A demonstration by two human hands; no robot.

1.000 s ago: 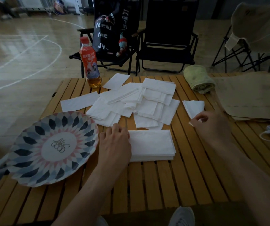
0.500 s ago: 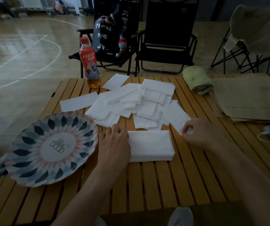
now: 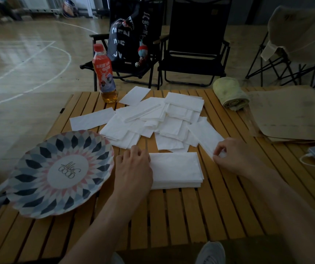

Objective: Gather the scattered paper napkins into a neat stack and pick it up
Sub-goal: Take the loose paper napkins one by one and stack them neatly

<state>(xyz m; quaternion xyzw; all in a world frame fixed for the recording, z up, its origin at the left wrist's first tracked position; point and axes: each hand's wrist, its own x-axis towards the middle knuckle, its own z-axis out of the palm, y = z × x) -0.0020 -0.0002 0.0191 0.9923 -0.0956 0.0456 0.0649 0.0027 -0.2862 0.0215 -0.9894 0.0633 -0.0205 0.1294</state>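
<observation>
A slatted wooden table (image 3: 171, 216) fills the view. On its right side lies a pile of brown paper sheets (image 3: 290, 113), and on its left a patterned plate (image 3: 60, 173). Across the far middle sprawl the scattered napkins (image 3: 152, 121), overlapping at many angles. Nearer the person sits the squared napkin stack (image 3: 177, 169), flat on the slats between the two hands. The left hand (image 3: 133, 168) rests with relaxed fingers on the stack's left edge — gripping nothing. The right hand (image 3: 232, 157) pinches the near end of a single napkin (image 3: 206, 136), just right of the stack. A drink bottle (image 3: 105, 75) stands upright at the far edge, and a rolled towel (image 3: 230, 93) lies at the far right.
</observation>
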